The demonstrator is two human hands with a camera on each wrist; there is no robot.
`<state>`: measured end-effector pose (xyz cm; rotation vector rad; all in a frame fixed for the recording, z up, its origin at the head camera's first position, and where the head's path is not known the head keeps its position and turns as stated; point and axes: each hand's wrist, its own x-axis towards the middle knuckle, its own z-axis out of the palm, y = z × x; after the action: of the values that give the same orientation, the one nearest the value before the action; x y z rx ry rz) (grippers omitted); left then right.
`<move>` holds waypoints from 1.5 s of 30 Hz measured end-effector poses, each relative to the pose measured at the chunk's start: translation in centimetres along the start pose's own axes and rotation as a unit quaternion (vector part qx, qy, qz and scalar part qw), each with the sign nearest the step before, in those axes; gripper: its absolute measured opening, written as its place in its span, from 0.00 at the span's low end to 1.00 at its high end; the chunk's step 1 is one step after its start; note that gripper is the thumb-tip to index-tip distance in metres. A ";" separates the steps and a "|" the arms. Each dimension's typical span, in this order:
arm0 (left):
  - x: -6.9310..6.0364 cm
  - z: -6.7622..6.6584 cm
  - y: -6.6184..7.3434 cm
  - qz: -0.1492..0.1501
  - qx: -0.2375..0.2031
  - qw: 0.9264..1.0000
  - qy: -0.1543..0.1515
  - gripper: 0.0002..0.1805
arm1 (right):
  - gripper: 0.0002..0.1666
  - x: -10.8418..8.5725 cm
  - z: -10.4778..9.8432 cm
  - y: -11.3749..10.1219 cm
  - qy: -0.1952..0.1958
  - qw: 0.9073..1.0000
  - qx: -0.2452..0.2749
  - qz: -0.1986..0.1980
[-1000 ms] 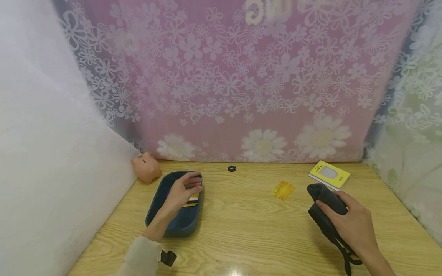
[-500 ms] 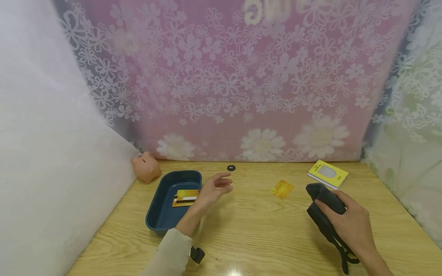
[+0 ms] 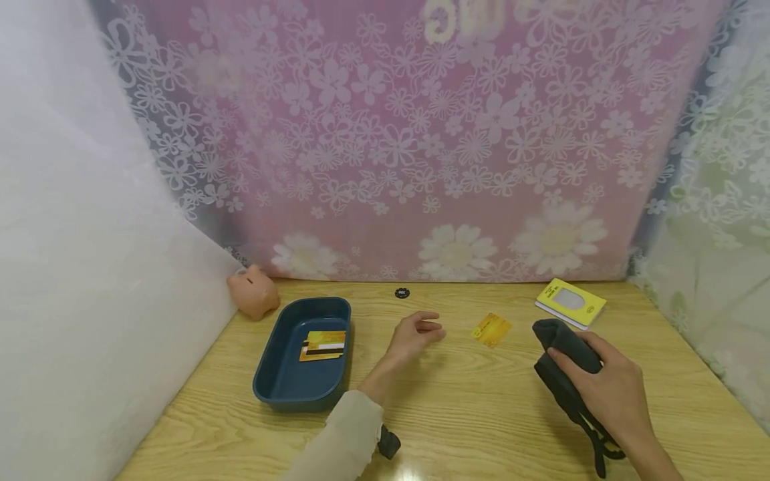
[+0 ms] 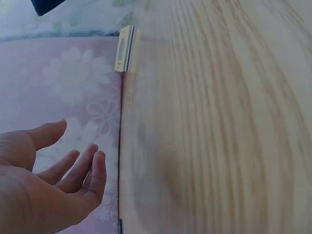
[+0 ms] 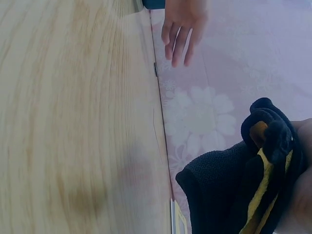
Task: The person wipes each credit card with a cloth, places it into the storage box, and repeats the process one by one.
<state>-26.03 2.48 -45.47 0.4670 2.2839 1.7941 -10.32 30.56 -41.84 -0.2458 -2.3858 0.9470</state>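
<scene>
My left hand (image 3: pixel 412 337) is over the middle of the wooden table, fingers loosely bent and holding nothing; the left wrist view shows its bare palm. Just to its right an orange-yellow card (image 3: pixel 491 330) lies flat, apart from the fingertips. My right hand (image 3: pixel 619 384) grips a dark grey cloth pouch (image 3: pixel 574 344) above the table's right side, with cords hanging below it. Yellow strips show on the pouch's dark fabric (image 5: pixel 219 180) in the right wrist view. Several similar cards (image 3: pixel 323 345) lie overlapped inside a blue tray (image 3: pixel 263 374) at the left.
A pink piggy bank (image 3: pixel 252 294) stands behind the tray, near the white left wall. At the back edge lies a black chip (image 3: pixel 402 292). The yellow booklet (image 3: pixel 570 304) sits at the back right. A flowered curtain (image 3: pixel 385 160) hangs behind the table.
My left hand has moved right, from above the tray to the middle of the table, uncovering the cards in the tray. The right hand and pouch have hardly moved.
</scene>
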 end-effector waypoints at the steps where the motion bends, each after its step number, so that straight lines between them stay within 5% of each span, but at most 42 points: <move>1: 0.2 0.4 -0.1 -0.002 0.001 1.000 0.004 0.23 | 0.29 0.0 0.0 0.0 0.000 1.000 -0.001 0.001; 16: 3.5 7.5 -0.9 -0.032 -0.005 0.996 0.088 0.21 | 0.29 0.2 -0.3 0.3 0.001 1.000 -0.002 0.002; 21: 4.2 10.0 -0.9 -0.028 0.044 0.990 0.129 0.21 | 0.29 0.4 -0.3 0.3 0.003 1.000 -0.003 -0.002; 24: 4.6 11.6 -1.0 -0.023 0.124 0.979 0.161 0.25 | 0.29 0.4 -0.4 0.3 0.003 1.000 -0.002 -0.002; 28: 4.9 13.4 -1.2 -0.023 0.244 0.948 0.201 0.32 | 0.29 0.3 -0.5 0.2 -0.002 1.000 0.000 0.006; 31: 4.9 14.1 -1.1 -0.025 0.276 0.936 0.216 0.32 | 0.28 0.2 -0.6 0.3 -0.005 1.000 0.001 0.008; 35: 5.0 14.3 -0.8 -0.040 0.243 0.947 0.209 0.26 | 0.26 0.2 -0.9 0.4 0.000 1.000 0.000 0.000; 45: 4.4 12.6 0.3 -0.063 0.159 0.978 0.116 0.29 | 0.25 0.1 -1.0 1.2 0.003 1.000 -0.005 0.000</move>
<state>-25.75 15.56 -48.04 0.1604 2.7092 1.4976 -9.84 32.04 -42.03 -0.2517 -2.3852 0.9341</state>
